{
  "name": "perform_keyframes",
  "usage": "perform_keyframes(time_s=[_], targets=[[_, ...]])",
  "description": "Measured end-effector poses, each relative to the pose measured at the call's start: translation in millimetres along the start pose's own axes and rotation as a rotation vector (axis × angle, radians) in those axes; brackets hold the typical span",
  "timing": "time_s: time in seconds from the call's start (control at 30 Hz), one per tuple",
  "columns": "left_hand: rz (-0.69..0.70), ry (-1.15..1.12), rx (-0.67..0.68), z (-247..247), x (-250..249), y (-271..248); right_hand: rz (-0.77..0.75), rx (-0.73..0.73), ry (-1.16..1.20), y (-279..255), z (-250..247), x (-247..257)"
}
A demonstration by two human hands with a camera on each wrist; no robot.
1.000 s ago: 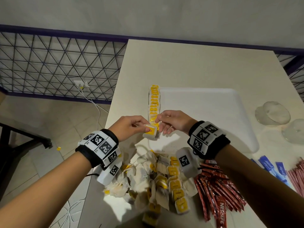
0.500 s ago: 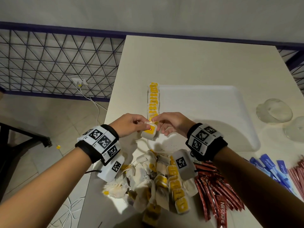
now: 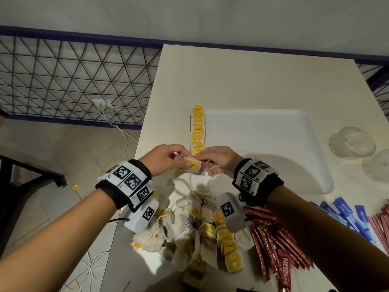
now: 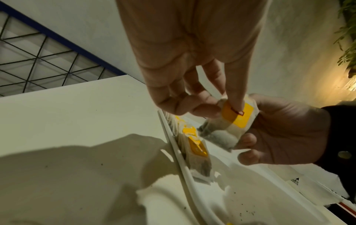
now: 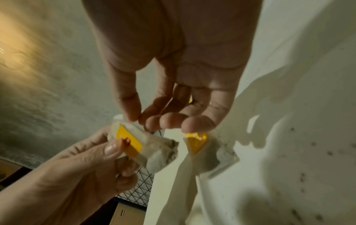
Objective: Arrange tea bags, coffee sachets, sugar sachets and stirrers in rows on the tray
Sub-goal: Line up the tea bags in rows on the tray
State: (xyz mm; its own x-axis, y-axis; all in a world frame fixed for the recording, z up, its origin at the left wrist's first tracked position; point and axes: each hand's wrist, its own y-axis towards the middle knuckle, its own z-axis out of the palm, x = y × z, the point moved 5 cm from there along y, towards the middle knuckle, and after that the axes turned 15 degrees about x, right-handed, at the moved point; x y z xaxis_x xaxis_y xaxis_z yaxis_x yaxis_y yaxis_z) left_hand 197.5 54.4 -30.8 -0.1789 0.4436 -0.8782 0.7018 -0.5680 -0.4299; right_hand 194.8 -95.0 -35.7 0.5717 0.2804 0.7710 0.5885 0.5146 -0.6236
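Observation:
One tea bag with a yellow tag hangs just above the near left corner of the white tray. Both hands hold it. My left hand pinches it with a fingertip pressed on the yellow tag. My right hand pinches its top edge from the other side. A row of tea bags runs along the tray's left edge, and its nearest bag lies right under the held one. A loose pile of tea bags sits on the table near me.
Red coffee sachets lie right of the pile, then blue sugar sachets and pink stirrers at the right edge. Two glass bowls stand right of the tray. The table's left edge drops to the floor.
Both hands keep hold of the same tea bag at the near end of the row; the fingers have shifted on it only slightly.

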Motion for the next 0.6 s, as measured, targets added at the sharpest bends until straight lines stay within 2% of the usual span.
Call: perform_keyframes(time_s=[0.27, 0.4, 0.6], targets=[[0.060, -0.204, -0.099, 2.6, -3.2, -3.1, 0.066, 0.049, 0.045, 0.8, 15.4, -7.4], [0.082, -0.257, -0.092, 5.0, -0.9, 0.9, 0.073, 0.071, -0.018, -3.1, 13.4, -9.1], [-0.030, -0.285, -0.055, 16.8, 16.5, 12.8, 0.015, -0.068, -0.199, -8.8, 0.7, -11.9]])
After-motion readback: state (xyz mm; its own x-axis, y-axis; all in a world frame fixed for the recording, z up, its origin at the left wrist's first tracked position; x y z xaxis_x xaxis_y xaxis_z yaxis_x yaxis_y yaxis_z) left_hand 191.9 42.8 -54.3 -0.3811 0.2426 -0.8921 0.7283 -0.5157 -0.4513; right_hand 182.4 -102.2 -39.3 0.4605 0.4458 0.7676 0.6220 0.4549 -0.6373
